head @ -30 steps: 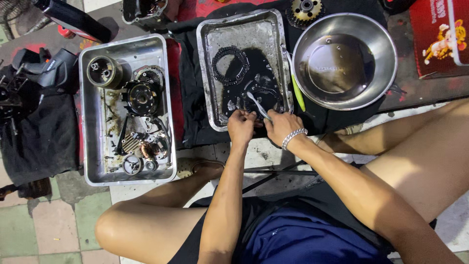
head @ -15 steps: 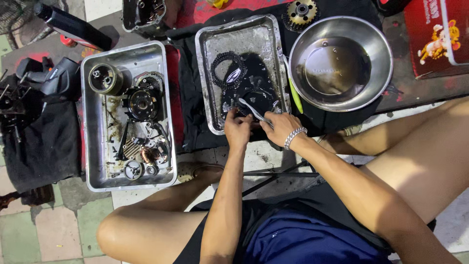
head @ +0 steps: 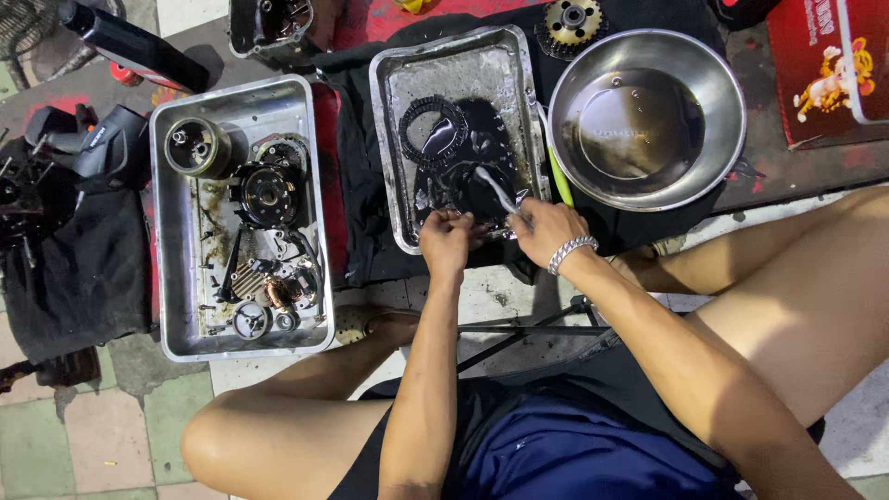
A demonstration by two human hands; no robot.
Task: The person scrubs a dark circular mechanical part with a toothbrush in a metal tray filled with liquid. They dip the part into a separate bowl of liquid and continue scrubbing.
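Note:
A greasy metal tray (head: 519,65) lies in front of me with a black engine cover (head: 463,176) and a toothed black ring (head: 433,130) in it. My left hand (head: 444,243) grips the near edge of the black cover at the tray's front rim. My right hand (head: 548,230), with a silver bracelet on its wrist, is closed on a thin white-handled brush (head: 496,190) whose tip rests on the cover.
A second tray (head: 167,268) at the left holds several engine parts. A steel bowl (head: 648,116) with liquid stands at the right, a sprocket (head: 569,20) behind it, a green-handled tool (head: 560,181) between tray and bowl. A black bottle (head: 134,44) and dark cloths lie left.
My right hand has shifted slightly right and the brush tip has swept across the cover. My left hand stays on the cover's near edge.

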